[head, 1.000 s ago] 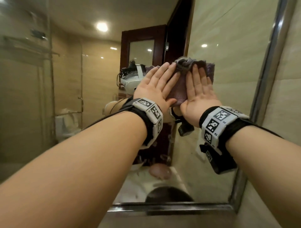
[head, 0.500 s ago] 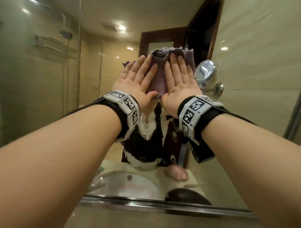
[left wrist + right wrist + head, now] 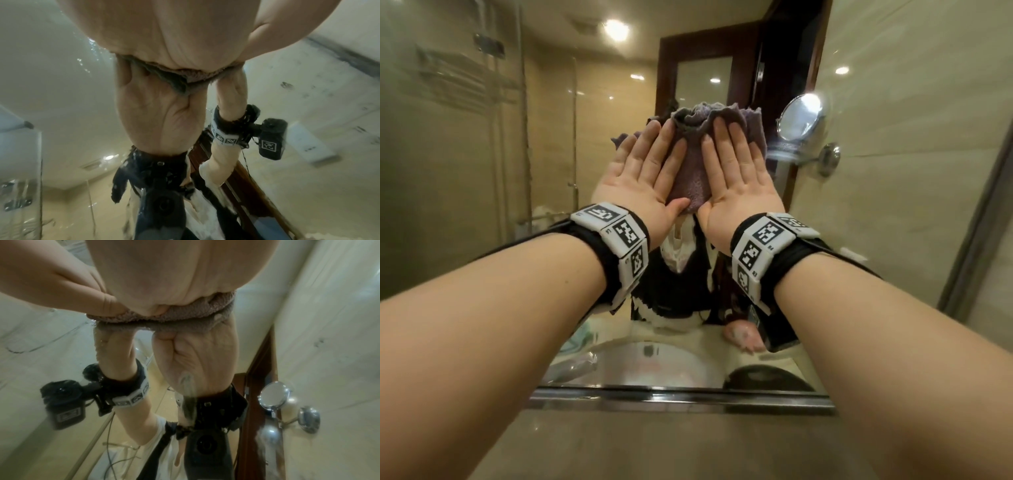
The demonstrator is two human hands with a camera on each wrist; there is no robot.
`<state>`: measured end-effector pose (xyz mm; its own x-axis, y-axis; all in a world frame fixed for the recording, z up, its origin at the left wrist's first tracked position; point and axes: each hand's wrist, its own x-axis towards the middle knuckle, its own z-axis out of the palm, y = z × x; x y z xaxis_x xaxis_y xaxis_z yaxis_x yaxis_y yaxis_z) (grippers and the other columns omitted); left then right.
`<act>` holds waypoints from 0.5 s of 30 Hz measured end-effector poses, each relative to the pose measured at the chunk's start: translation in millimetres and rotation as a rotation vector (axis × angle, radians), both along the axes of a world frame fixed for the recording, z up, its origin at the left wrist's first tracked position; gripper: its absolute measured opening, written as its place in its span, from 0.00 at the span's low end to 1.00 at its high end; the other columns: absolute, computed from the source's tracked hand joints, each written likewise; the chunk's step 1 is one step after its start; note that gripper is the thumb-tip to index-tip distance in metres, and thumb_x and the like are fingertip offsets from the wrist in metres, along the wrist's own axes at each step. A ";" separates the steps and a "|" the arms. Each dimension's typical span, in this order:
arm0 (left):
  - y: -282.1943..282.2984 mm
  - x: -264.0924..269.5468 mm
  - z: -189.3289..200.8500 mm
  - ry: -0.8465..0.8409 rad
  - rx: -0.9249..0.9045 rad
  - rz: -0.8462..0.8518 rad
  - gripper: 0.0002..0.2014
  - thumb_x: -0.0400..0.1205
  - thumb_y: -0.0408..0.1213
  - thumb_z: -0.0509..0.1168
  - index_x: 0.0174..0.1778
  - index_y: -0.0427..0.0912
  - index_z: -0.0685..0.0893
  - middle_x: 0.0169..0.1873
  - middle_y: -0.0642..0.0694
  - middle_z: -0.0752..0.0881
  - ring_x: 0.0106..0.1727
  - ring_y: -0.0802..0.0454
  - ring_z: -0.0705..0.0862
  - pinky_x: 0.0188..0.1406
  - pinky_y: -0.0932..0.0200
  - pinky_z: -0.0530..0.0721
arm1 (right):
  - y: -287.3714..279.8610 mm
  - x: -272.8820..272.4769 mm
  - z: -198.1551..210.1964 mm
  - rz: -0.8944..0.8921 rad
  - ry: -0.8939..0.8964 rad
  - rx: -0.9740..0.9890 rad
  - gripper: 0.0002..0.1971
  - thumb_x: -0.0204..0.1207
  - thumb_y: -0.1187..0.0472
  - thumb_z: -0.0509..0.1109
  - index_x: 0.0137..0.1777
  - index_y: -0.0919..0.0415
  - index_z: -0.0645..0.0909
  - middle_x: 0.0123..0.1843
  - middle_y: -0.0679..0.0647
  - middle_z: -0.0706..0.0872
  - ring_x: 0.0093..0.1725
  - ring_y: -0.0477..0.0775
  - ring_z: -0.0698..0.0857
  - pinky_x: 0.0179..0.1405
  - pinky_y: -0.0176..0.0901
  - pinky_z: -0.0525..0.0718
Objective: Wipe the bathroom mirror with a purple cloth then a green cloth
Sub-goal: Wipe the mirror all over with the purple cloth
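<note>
A bunched purple cloth [image 3: 693, 171] lies flat against the bathroom mirror [image 3: 465, 171], centre of the head view. My left hand [image 3: 645, 171] and right hand [image 3: 732, 168] press it side by side, palms on the cloth, fingers straight and pointing up. The cloth's ruffled top edge shows above the fingertips. In the left wrist view the cloth [image 3: 185, 79] shows as a thin strip under my left hand [image 3: 170, 40]. In the right wrist view the cloth [image 3: 164, 318] is squeezed between my right hand [image 3: 174, 275] and the glass. No green cloth is in view.
The mirror's metal frame [image 3: 681, 397] runs along the bottom, with a second strip [image 3: 976, 219] at the right against the tiled wall. Reflected in the glass are a round chrome shaving mirror [image 3: 803, 118], a white basin [image 3: 647, 363], a shower screen and a dark wooden door.
Both hands slid the cloth leftward across the mirror, away from the right frame. Over the last half second they stayed pressed on it and moved only slightly.
</note>
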<state>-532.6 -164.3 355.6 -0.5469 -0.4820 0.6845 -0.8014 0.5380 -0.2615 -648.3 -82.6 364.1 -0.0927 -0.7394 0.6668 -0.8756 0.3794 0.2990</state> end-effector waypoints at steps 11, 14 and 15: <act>32.7 -48.0 0.7 -0.074 -0.077 -0.076 0.35 0.84 0.59 0.35 0.76 0.42 0.24 0.77 0.43 0.25 0.78 0.47 0.26 0.73 0.51 0.24 | 30.7 -53.7 -13.9 -0.017 -0.046 -0.100 0.37 0.79 0.51 0.50 0.81 0.59 0.32 0.83 0.54 0.31 0.81 0.53 0.32 0.76 0.45 0.28; 44.2 -68.4 1.9 -0.087 -0.091 -0.096 0.35 0.84 0.59 0.35 0.74 0.42 0.23 0.73 0.44 0.21 0.78 0.47 0.26 0.71 0.51 0.23 | 42.2 -74.8 -14.5 -0.039 -0.069 -0.108 0.37 0.79 0.50 0.49 0.81 0.58 0.31 0.83 0.54 0.31 0.81 0.52 0.32 0.76 0.45 0.28; 47.2 -74.2 2.2 -0.085 -0.093 -0.103 0.35 0.84 0.59 0.35 0.74 0.42 0.22 0.73 0.44 0.21 0.78 0.47 0.26 0.70 0.51 0.22 | 45.3 -80.8 -14.2 -0.042 -0.071 -0.112 0.36 0.77 0.48 0.45 0.81 0.58 0.32 0.83 0.54 0.32 0.81 0.52 0.32 0.76 0.45 0.28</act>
<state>-606.8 -117.1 357.7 -0.6483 -0.3568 0.6726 -0.7158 0.5866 -0.3788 -729.1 -37.2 349.8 -0.1719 -0.6550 0.7359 -0.8757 0.4438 0.1905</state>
